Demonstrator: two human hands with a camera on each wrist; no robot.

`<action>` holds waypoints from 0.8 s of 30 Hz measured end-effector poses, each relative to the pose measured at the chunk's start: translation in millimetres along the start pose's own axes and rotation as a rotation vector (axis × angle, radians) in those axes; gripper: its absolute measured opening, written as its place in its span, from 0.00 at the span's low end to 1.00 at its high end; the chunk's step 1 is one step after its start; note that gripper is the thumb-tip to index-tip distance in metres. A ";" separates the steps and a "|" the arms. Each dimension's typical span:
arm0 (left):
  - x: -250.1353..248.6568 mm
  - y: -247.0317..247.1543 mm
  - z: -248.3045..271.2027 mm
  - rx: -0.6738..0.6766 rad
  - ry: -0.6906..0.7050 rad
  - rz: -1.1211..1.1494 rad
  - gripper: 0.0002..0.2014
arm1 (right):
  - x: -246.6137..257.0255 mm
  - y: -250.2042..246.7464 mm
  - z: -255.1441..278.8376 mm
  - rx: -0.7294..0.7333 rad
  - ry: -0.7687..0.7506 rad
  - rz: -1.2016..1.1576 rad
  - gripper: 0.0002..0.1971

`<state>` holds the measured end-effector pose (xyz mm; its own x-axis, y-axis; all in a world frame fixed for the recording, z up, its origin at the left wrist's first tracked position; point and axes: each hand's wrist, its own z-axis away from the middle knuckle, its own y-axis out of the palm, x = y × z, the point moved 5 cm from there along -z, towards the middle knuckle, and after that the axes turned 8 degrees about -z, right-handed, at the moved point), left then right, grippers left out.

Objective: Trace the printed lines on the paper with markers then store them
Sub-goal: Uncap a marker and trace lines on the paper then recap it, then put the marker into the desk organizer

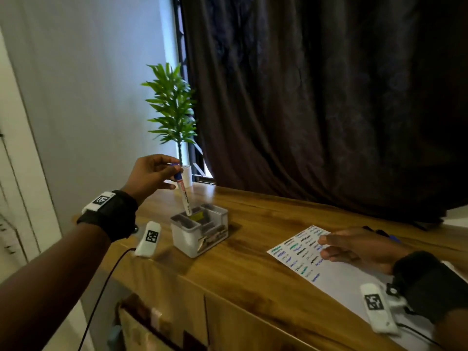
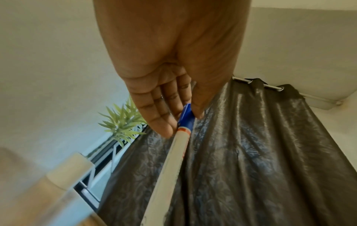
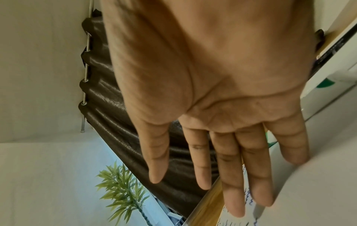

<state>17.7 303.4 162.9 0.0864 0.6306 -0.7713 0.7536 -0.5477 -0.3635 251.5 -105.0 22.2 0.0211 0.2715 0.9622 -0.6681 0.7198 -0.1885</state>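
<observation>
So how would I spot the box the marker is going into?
On the long wooden cabinet top, look near the left end, in front of the green potted plant. The translucent plastic organiser box there is the only container, and the blue-capped white marker dips into it.

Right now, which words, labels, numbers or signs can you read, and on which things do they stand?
No text can be read.
marker: dark print on the barrel, blurred.
paper: coloured squiggles, no words.
white tags: square black-and-white codes only.
organiser box: yellow label, unreadable.
</observation>
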 end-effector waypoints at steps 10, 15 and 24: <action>57.5 5.1 9.6 0.007 -0.152 -0.134 0.09 | -5.4 -1.9 -0.7 0.031 0.013 0.021 0.22; 83.1 15.4 14.5 0.034 -0.187 -0.281 0.03 | -4.7 -2.5 0.7 0.027 -0.004 0.014 0.20; -26.1 37.4 -4.6 -0.105 0.193 -0.277 0.10 | 1.5 -1.6 9.6 -0.035 0.002 -0.062 0.16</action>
<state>46.7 268.9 171.8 -0.0169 0.8453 -0.5340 0.8276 -0.2879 -0.4819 245.5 -111.9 25.9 0.0636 0.2269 0.9718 -0.6391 0.7572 -0.1349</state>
